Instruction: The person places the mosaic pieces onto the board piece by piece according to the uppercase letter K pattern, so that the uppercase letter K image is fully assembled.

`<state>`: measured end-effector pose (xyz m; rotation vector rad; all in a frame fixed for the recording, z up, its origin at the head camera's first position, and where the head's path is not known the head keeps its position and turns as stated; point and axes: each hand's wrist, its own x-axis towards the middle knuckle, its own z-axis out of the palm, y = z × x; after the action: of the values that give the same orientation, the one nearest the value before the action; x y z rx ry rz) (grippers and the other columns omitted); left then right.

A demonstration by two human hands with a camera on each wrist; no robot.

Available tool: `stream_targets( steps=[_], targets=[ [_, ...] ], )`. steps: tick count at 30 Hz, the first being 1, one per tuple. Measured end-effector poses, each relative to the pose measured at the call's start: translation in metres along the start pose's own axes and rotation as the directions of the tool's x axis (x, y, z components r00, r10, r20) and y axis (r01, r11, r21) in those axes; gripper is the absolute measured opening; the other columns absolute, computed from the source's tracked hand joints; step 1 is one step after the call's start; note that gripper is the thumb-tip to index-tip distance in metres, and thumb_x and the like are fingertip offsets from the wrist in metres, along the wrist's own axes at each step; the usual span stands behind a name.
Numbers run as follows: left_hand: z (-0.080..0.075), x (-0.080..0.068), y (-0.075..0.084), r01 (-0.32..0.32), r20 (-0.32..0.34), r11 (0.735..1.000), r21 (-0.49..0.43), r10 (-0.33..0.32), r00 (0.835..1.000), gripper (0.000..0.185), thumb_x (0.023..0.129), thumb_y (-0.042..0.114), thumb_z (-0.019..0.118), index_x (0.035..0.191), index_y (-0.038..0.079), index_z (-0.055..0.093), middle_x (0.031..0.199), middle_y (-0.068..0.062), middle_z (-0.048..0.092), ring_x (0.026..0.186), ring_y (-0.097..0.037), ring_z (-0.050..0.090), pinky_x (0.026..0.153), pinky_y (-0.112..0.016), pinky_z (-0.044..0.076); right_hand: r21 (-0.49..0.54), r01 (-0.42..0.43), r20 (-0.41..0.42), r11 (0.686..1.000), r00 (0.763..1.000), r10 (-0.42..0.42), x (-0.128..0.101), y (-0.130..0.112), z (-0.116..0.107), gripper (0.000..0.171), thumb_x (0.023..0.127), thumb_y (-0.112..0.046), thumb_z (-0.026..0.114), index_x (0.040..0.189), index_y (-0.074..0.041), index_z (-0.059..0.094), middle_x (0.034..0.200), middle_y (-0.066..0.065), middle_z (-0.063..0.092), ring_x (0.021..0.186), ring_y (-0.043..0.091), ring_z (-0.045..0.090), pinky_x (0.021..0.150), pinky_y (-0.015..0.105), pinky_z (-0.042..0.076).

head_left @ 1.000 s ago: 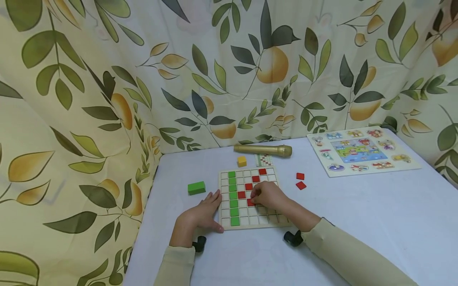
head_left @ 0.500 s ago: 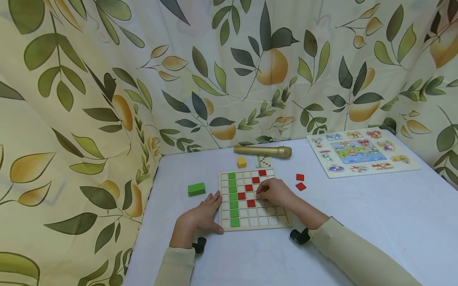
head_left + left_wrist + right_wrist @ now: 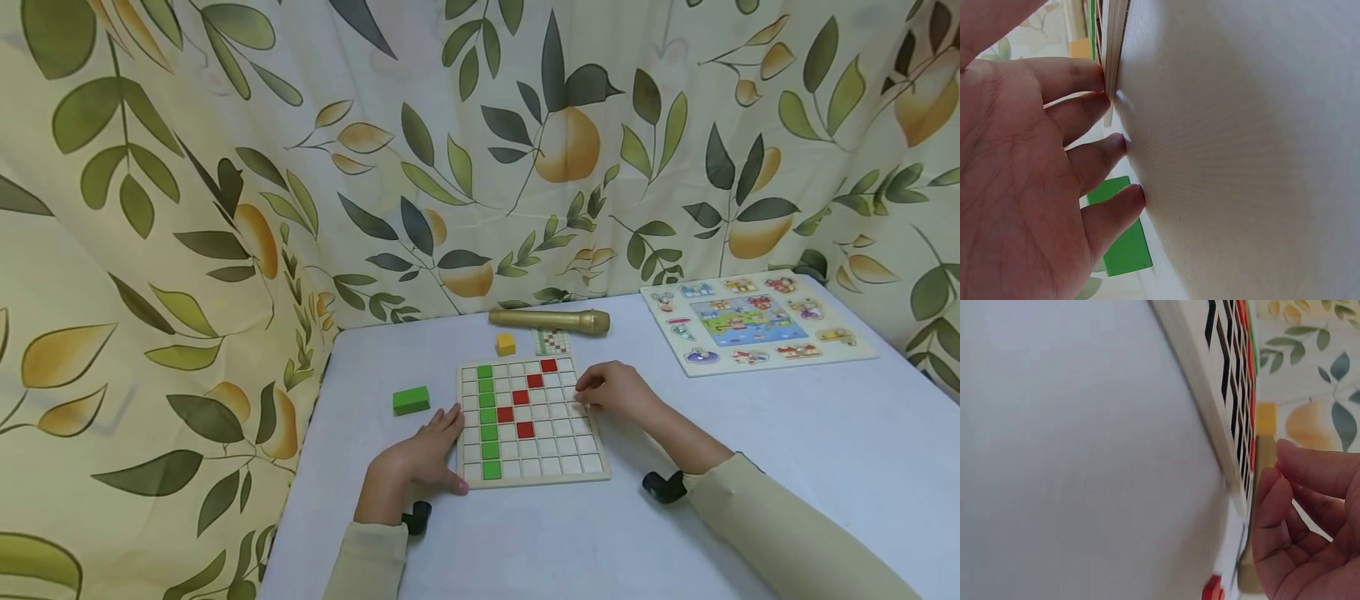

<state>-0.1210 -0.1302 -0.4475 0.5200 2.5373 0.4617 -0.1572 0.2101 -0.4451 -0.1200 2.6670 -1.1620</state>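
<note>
A square wooden grid board (image 3: pixel 550 465) lies on the white table, bearing a column of green tiles (image 3: pixel 489 432) and several red tiles (image 3: pixel 521 397) in a slanting line with one lower to the right. My left hand (image 3: pixel 423 448) rests at the board's left edge with fingers spread; in the left wrist view its fingertips touch the rim and tablecloth. My right hand (image 3: pixel 618 395) is just above the board's right edge, fingers loosely bent, thumb and forefinger close together with nothing visible between them. Beyond it, the right wrist view shows loose red tiles (image 3: pixel 1213 587), which the hand hides in the head view.
A green block (image 3: pixel 411 401) lies left of the board. Behind the board are a yellow cube (image 3: pixel 506 344), a small pattern card (image 3: pixel 552 342) and a gold microphone (image 3: pixel 550 321). At the back right lies a picture puzzle board (image 3: pixel 757 323). Patterned curtains (image 3: pixel 450 167) enclose the table.
My right hand has let go of a red tile on the board and moved right, to the board's edge. My left hand has stayed in place.
</note>
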Motion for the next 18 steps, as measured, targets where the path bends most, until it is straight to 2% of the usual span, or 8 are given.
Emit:
stream_targets(
  steps=[11,18],
  targets=[
    [0.0,-0.003,0.002,0.014,0.001,1.0,-0.009,-0.014,1.0,0.116,0.069,0.036,0.092,0.16,0.009,0.025,0.169,-0.003,0.012,0.155,-0.028,0.005,0.119,-0.054,0.022,-0.018,-0.043,-0.026,0.999,0.999,0.043,-0.007,0.024,-0.028,0.018,0.092,-0.014,0.072,0.104,0.0,0.071,0.085,0.005,0.067,0.074,0.019,0.061,0.066,0.031,0.051],
    [0.001,-0.001,0.001,-0.001,-0.004,1.0,-0.007,0.001,1.0,0.117,0.069,0.037,0.092,0.16,0.009,0.025,0.169,-0.003,0.012,0.155,-0.029,0.005,0.119,-0.054,0.021,-0.006,-0.085,-0.038,0.996,0.996,0.085,-0.014,0.037,-0.04,0.025,0.092,-0.015,0.072,0.11,0.002,0.069,0.09,0.008,0.069,0.078,0.02,0.062,0.068,0.029,0.053]
  ],
)
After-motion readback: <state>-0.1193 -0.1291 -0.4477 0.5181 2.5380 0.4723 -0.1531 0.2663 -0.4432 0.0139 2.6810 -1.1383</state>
